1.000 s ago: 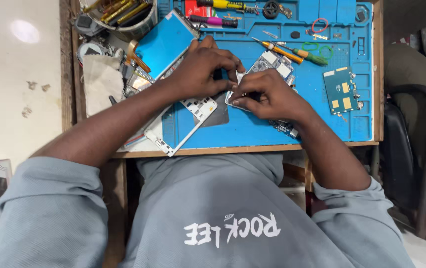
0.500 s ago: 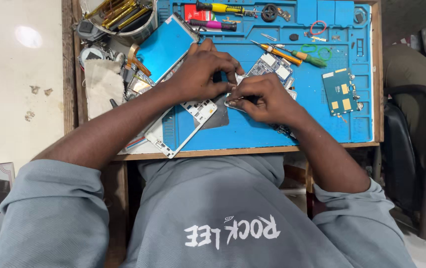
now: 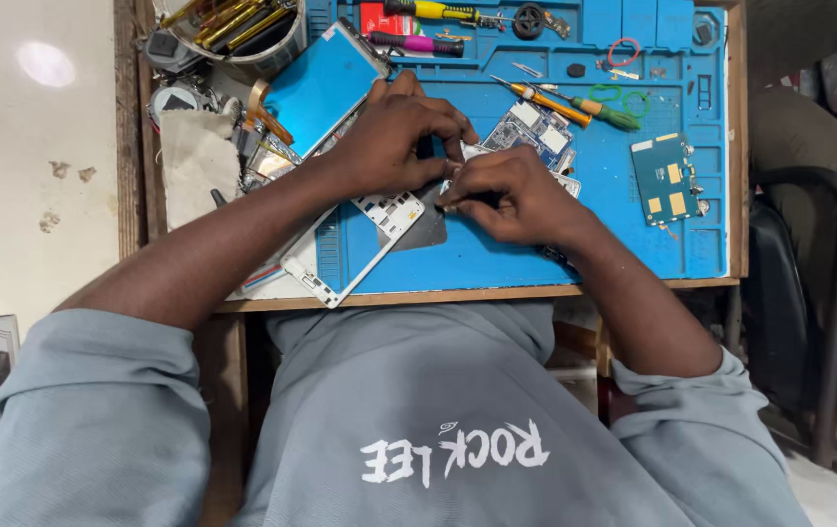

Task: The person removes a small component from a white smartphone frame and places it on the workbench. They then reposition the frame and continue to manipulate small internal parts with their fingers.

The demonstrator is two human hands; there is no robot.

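Little has moved: my left hand (image 3: 394,137) and right hand (image 3: 506,195) still pinch the opened phone (image 3: 535,132) at frame centre; disassembly is unfinished.

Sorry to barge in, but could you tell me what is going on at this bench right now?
A person is bent over a blue work mat, both hands meeting at its middle. The left hand and right hand pinch at a small part of an opened phone, mostly hidden under the fingers. A white phone frame lies by the left wrist, a green circuit board sits to the right, and screwdrivers lie along the mat's far side.
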